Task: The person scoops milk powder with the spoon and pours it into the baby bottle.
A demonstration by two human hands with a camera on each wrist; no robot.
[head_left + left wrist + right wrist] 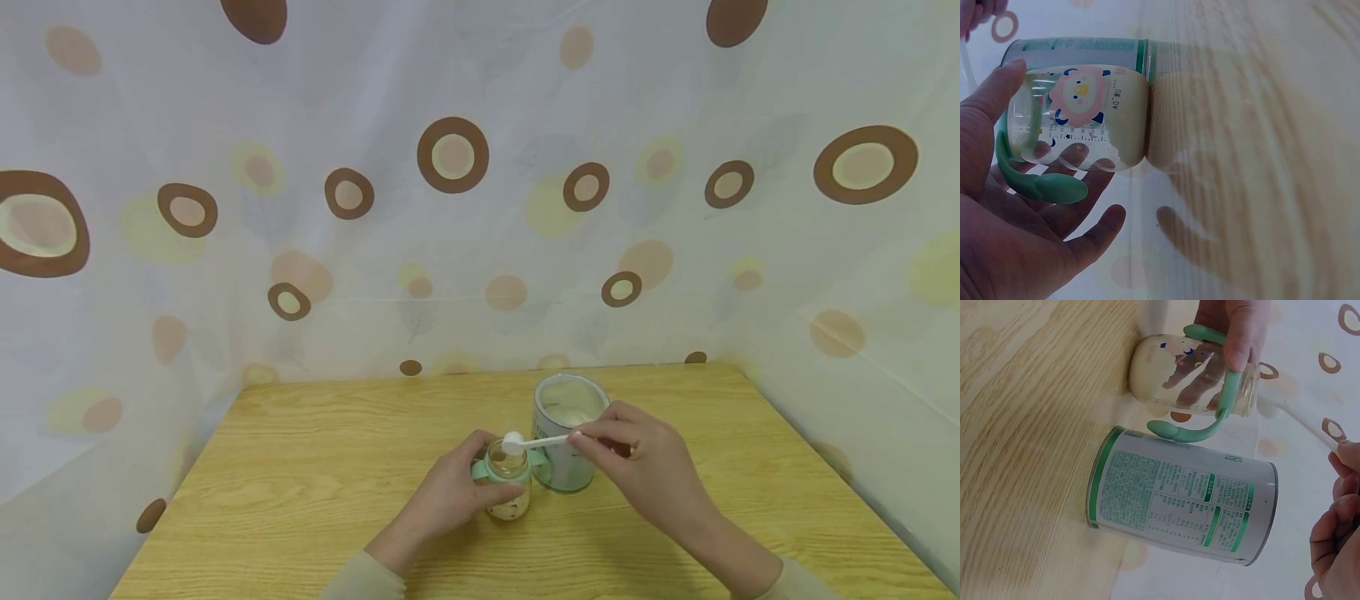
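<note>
A clear baby bottle [511,507] with green side handles and an animal print stands upright on the wooden table, pale powder in its lower part. My left hand [448,492] grips it, thumb on the near side and fingers behind, as the left wrist view shows. A white scoop [546,441] is pinched by its handle between the thumb and fingers of my right hand [660,471]. The scoop's bowl is right over the bottle's open mouth. Just right of the bottle stands an open powder can [1179,494], white with green print; pale powder shows inside it in the head view.
The wooden table [300,467] reaches back to a white curtain [495,233] with brown and yellow circles, which also hangs along both sides. The can stands close behind the right hand and beside a green bottle handle [1188,433].
</note>
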